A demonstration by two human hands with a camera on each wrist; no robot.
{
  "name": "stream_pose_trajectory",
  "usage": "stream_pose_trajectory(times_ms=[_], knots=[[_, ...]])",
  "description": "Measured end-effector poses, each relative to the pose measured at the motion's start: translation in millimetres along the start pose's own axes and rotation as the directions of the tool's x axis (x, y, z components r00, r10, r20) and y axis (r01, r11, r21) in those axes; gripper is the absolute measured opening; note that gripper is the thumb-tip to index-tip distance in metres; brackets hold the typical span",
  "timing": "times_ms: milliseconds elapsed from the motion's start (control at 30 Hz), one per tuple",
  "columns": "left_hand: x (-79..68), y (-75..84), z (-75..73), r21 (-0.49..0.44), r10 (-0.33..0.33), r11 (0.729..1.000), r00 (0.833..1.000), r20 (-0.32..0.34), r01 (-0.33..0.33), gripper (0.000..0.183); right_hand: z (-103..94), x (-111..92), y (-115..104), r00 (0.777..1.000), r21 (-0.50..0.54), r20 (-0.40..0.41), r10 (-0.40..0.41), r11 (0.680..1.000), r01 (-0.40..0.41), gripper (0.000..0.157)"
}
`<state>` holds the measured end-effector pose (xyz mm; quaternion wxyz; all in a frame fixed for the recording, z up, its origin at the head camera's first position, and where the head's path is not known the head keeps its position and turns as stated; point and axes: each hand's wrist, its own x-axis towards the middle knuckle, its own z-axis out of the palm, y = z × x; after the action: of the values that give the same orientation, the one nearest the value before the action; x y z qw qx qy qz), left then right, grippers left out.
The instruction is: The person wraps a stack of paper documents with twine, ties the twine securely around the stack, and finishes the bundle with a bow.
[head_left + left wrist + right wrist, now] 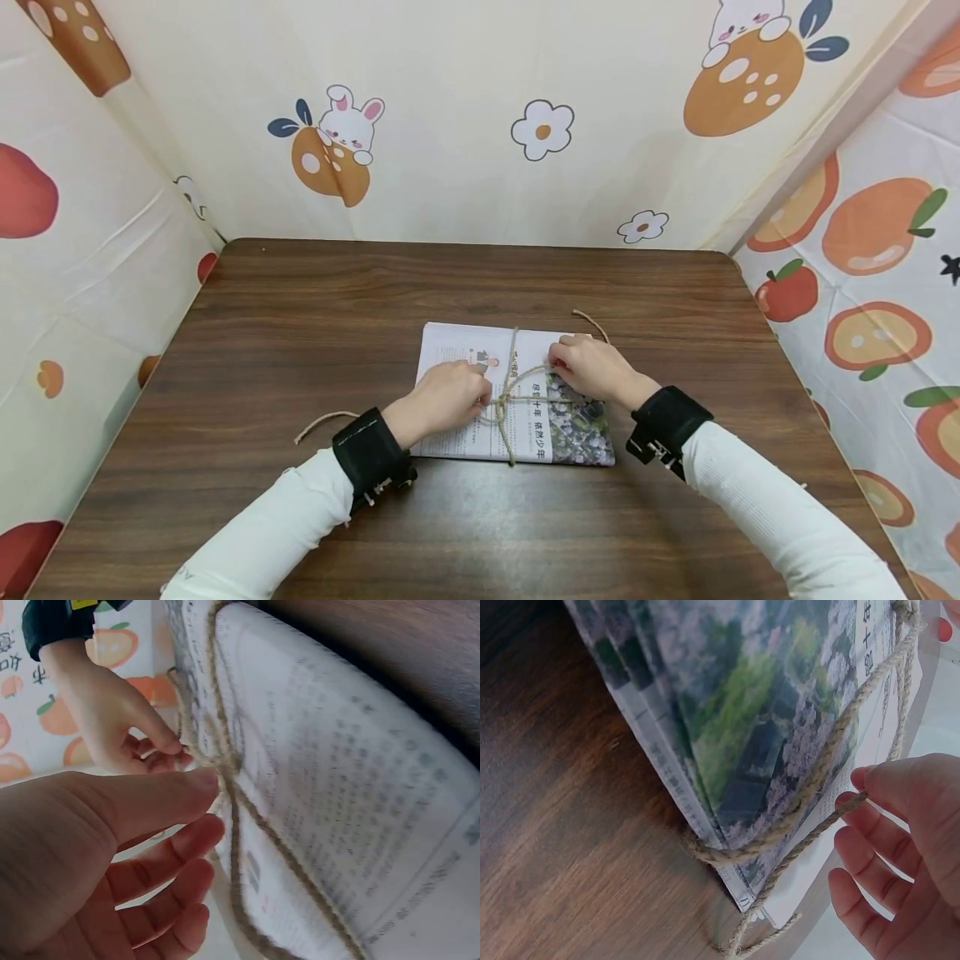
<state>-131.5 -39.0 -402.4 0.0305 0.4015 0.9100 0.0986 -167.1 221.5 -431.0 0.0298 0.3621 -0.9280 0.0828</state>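
Observation:
A folded stack of newspapers (465, 446) lies on the table, bound crosswise with brown twine (513, 358). The twine crosses at a knot (226, 761) near the middle of the top sheet. Over the left part of the stack, my left hand (452, 396) pinches one twine end close to the knot, its thumb and forefinger together in part hiding the cord. My right hand (592, 367), at the far right corner, pinches the other end (825, 821) between thumb and forefinger, with the remaining fingers loosely bent. A colour photo (750, 727) covers the stack's right part.
The brown wood-grain table (315, 325) carries the stack near its middle. One loose twine tail (322, 423) lies left of the left wrist, another (592, 323) beyond the right hand. Printed cloth (450, 167) hangs behind the table and along both sides.

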Motion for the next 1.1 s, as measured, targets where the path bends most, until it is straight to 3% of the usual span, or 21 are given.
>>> stream_pose_trajectory(times_ms=[267,433,567,800,1100], knots=[[4.0,10.4,1.6,-0.019,-0.032,0.999,0.994,0.105,0.035,0.01,0.9,1,0,1.0,-0.006,-0.015,-0.011,1.0,0.011,0.005],[7.8,16.8,9.7,-0.002,-0.03,1.0,0.992,0.12,0.031,0.017,1.1,1,-2,1.0,-0.01,-0.017,-0.002,1.0,0.001,0.006],[10.0,19.8,14.7,0.015,-0.037,0.999,0.995,0.096,0.036,0.022,0.2,1,-3,1.0,-0.009,-0.019,0.008,1.0,-0.008,0.006],[12.4,18.9,14.3,-0.02,-0.06,0.998,0.998,-0.009,0.059,0.015,-1.2,1,-3,1.0,-0.008,-0.023,0.006,1.0,-0.006,0.005],[12.6,14.2,10.3,-0.102,-0.12,0.989,0.983,-0.137,0.107,0.012,-1.5,0,-2,0.999,-0.004,-0.039,0.008,1.0,-0.008,0.007]])
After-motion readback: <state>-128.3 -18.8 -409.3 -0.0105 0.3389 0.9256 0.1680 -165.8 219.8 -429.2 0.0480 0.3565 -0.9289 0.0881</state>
